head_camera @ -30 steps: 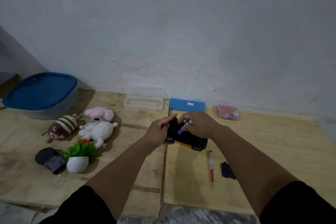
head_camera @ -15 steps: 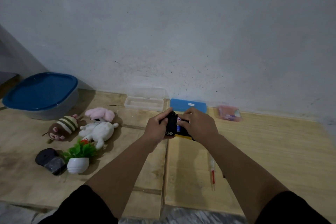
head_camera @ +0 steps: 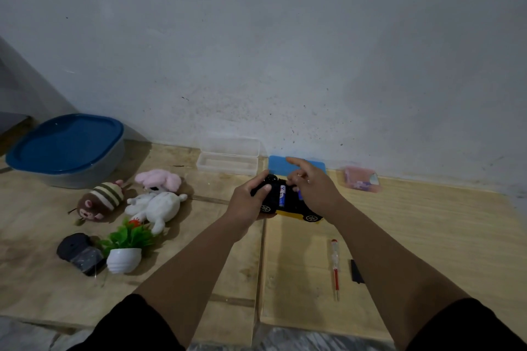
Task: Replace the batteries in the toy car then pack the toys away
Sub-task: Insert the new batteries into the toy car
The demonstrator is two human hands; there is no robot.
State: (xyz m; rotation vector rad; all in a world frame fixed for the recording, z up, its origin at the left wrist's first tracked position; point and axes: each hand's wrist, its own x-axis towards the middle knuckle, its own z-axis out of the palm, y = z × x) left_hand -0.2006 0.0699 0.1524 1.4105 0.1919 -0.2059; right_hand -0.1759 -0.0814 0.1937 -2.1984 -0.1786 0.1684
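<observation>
A black and yellow toy car (head_camera: 288,205) lies upside down above the wooden boards. My left hand (head_camera: 248,202) grips its left end. A blue and white battery (head_camera: 282,196) sits in the car's underside. My right hand (head_camera: 310,188) rests over the car's right part, fingertips on the battery bay, index finger raised. A second battery (head_camera: 300,195) shows partly under those fingers. A red and clear screwdriver (head_camera: 335,268) and a small black cover (head_camera: 356,271) lie on the boards to the right.
A blue-lidded tub (head_camera: 67,148) stands far left. Three plush toys (head_camera: 154,202), a potted plastic plant (head_camera: 125,248) and a black object (head_camera: 79,252) lie on the left. A clear open box (head_camera: 228,159), blue case (head_camera: 278,164) and pink packet (head_camera: 360,179) line the wall.
My right hand has opened and lifted its index finger off the car. The car's underside with a seated battery now shows, and the car has tilted back level.
</observation>
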